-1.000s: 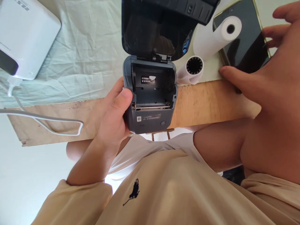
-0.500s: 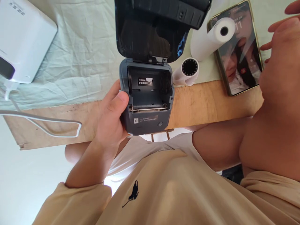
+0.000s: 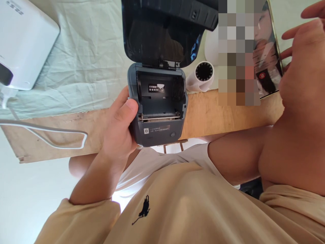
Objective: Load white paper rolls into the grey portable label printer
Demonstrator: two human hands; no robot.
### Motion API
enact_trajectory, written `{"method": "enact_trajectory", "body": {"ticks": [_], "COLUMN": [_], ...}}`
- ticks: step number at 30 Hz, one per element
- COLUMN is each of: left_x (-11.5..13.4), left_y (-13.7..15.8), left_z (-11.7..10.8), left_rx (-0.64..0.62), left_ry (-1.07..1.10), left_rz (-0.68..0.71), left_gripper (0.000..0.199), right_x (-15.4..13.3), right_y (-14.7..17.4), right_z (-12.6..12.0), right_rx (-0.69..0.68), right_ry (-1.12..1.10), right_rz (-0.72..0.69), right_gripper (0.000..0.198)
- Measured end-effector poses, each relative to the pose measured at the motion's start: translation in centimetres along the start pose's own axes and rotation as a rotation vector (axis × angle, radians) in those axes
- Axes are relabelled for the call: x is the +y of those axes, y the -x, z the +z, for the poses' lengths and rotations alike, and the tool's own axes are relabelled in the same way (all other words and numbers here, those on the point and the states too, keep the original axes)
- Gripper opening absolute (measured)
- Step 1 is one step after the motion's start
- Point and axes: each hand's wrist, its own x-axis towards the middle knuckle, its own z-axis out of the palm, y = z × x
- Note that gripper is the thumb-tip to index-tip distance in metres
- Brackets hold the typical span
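Note:
My left hand grips the left side of a dark grey portable label printer, thumb on its rim. The printer's glossy black lid is swung up on its hinge. Its compartment holds no roll, and a small printed sticker shows on the inner wall. My right hand has its fingers stretched apart by the right edge of a phone with a lit screen. Between printer and phone stands a small white cylinder with a dark, toothed round end. A pixelated block hides part of the phone and what lies beside it.
At the upper left lies a white box-shaped device, with a white cable looping over the wooden table edge. A pale green cloth covers the tabletop. Part of a white rounded object shows behind the lid.
My right hand has shifted slightly left and up beside the phone. The printer stays in my left hand with its lid up. A pixelated block now covers the white roll and part of the phone.

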Motion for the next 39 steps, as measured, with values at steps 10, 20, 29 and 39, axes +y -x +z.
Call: {"method": "enact_trajectory", "body": {"ticks": [10,20,29,39], "left_x": [0.3,0.0,0.0,0.4], "left_y": [-0.1,0.2,0.3,0.3], "left_z": [-0.3,-0.6,-0.5,0.2], "left_rx": [0.008,-0.02,-0.009,0.018], "left_ry": [-0.061,0.008,0.064,0.024], "left_rz": [-0.022,-0.004,-0.049,-0.024], "left_gripper": [0.056,0.051,0.046,0.048], "right_x": [-1.8,-1.1,-3.4,-2.6], "right_y": [0.2,-0.4,0.4,0.3], "right_z": [-0.4,0.0,-0.3,-0.2], "right_rx": [-0.217,-0.267,-0.273,-0.263], "right_ry": [0.101,0.17,0.319,0.26], "right_rz": [-0.14,-0.102,0.028,-0.1], "right_gripper": [0.085,0.121,0.122,0.107]}}
